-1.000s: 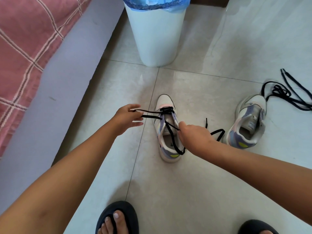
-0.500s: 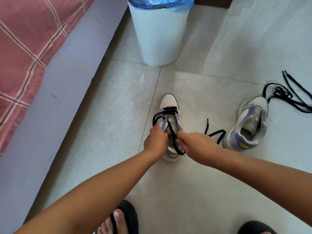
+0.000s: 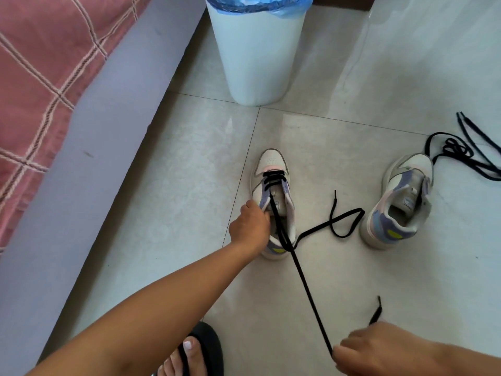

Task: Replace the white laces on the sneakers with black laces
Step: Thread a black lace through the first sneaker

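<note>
A white and lilac sneaker (image 3: 272, 164) stands on the floor tiles with a black lace (image 3: 303, 278) threaded through its front eyelets. My left hand (image 3: 250, 226) grips the sneaker's left side at the opening. My right hand (image 3: 379, 348), low at the right, holds one end of that lace pulled taut toward me; its tip sticks up past my fingers. The lace's other end (image 3: 344, 218) lies looped on the floor to the right. A second sneaker (image 3: 401, 202) without laces stands further right, and another black lace (image 3: 461, 153) lies tangled beyond it.
A white waste bin (image 3: 257, 50) with a blue liner stands behind the sneakers. A grey bed edge (image 3: 81, 172) with a pink checked cover (image 3: 40, 63) runs along the left. My foot in a black sandal (image 3: 198, 351) is at the bottom.
My right hand has drawn back toward me, pulling the lace out long and taut. My left hand stays at the sneaker's left side.
</note>
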